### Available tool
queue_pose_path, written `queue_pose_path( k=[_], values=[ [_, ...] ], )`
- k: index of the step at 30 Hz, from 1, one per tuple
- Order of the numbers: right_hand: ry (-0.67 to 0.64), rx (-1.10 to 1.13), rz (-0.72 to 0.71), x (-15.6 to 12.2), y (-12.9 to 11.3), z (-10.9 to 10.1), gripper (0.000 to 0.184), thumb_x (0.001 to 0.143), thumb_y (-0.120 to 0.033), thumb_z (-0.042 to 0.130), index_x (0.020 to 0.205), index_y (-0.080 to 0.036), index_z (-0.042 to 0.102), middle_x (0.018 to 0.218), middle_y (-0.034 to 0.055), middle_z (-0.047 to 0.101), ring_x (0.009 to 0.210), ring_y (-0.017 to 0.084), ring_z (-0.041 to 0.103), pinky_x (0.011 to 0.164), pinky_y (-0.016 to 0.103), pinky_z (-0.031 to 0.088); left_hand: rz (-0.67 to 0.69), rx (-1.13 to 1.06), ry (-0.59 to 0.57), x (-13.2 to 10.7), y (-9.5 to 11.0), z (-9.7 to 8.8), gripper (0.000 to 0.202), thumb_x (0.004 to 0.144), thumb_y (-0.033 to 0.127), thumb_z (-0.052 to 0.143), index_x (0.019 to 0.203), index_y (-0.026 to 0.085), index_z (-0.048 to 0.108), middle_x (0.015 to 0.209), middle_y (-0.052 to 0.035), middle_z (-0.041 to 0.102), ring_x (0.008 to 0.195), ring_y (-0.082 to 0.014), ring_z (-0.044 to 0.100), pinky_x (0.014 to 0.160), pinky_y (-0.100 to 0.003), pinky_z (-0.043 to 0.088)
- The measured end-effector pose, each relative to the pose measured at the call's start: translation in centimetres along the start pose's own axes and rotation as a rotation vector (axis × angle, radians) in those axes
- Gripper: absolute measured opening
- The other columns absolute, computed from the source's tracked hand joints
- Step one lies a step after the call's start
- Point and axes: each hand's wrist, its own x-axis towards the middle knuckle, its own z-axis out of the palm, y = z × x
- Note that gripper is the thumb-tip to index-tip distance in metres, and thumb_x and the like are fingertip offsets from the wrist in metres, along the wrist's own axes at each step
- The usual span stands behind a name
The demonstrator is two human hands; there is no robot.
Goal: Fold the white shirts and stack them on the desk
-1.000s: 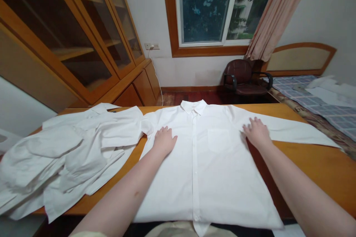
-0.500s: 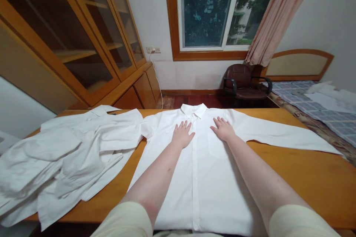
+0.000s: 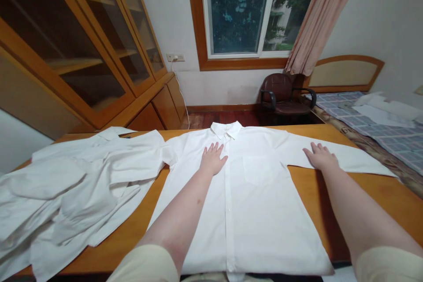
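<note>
shirt [image 3: 274,216] is lying buttoned side up on table [image 3: 383,211]; left hand [image 3: 213,158] is resting below collar [image 3: 226,130], right hand [image 3: 320,156] over sleeve [image 3: 360,161], both spread flat.

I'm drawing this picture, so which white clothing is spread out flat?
The white button-up shirt beneath the left hand and right hand: it lies smooth, while the white garments heaped at the left are rumpled.

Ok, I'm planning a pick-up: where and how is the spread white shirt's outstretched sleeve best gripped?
Probably pinch the sleeve at its narrow end, coming from the right: it lies flat, tapering outward to the edge of the table, while the right hand covers a part further in.
</note>
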Motion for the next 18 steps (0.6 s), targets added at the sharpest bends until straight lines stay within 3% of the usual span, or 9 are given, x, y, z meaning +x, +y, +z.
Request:
queue_pose_path(
  k=[4,6,8,11,14,18],
  values=[
    [-0.009,0.034,0.126,-0.9,5.2,-1.1,0.076,0.087,-0.061,0.021,0.147,-0.015,0.025,0.153,0.0158,0.019,0.138,0.032,0.018,0.104,0.052,0.019,-0.01,0.007,-0.022,-0.1,0.1,-0.3,0.065,0.089,0.057,0.027,0.146,0.026,0.024,0.154,-0.0042,0.019,0.141,-0.0246,0.015,0.113,-0.048,0.011],
    [0.004,0.033,0.183,-1.7,7.0,-1.5,0.079,0.086,-0.06,0.022,0.145,-0.009,0.029,0.15,0.0225,0.023,0.136,0.035,0.021,0.101,0.054,0.02,-0.011,0.008,-0.024,-0.1,0.2,-0.4,0.065,0.089,0.057,0.027,0.146,0.026,0.024,0.154,-0.0046,0.019,0.141,-0.025,0.015,0.113,-0.048,0.01],
    [0.095,0.073,0.352,-2.4,8.6,-1.5,0.086,0.084,-0.062,0.028,0.143,0.001,0.03,0.144,0.032,0.025,0.135,0.038,0.02,0.099,0.057,0.02,-0.009,0.007,-0.019,-0.1,0.1,-0.4,0.065,0.089,0.056,0.028,0.146,0.025,0.025,0.154,-0.0049,0.02,0.141,-0.0254,0.015,0.113,-0.048,0.011],
    [0.32,0.215,0.745,-3.2,11.4,-1.3,0.102,0.073,-0.064,0.044,0.142,0.009,0.024,0.138,0.0427,0.024,0.136,0.041,0.017,0.098,0.061,0.017,0.0,0.003,-0.011,-0.1,0.1,-0.4,0.065,0.089,0.056,0.028,0.146,0.024,0.025,0.154,-0.0054,0.021,0.141,-0.0256,0.016,0.112,-0.048,0.012],
    [0.356,0.295,0.884,-3.4,14.4,-1.3,0.105,0.065,-0.067,0.05,0.143,0.001,0.029,0.134,0.0425,0.03,0.134,0.043,0.021,0.096,0.064,0.014,-0.002,0.001,-0.012,-0.1,0.2,-0.4,0.065,0.089,0.056,0.027,0.146,0.024,0.025,0.154,-0.0055,0.021,0.141,-0.0255,0.016,0.113,-0.048,0.012],
    [0.301,0.261,0.792,-3.3,15.9,-1.9,0.075,0.066,-0.058,0.051,0.127,-0.013,0.058,0.122,0.04,0.046,0.124,0.047,0.037,0.086,0.065,0.025,-0.004,0.015,-0.005,0.0,0.2,-0.4,0.065,0.089,0.056,0.027,0.146,0.024,0.025,0.154,-0.0051,0.021,0.141,-0.0255,0.016,0.113,-0.048,0.012]
  ],
)
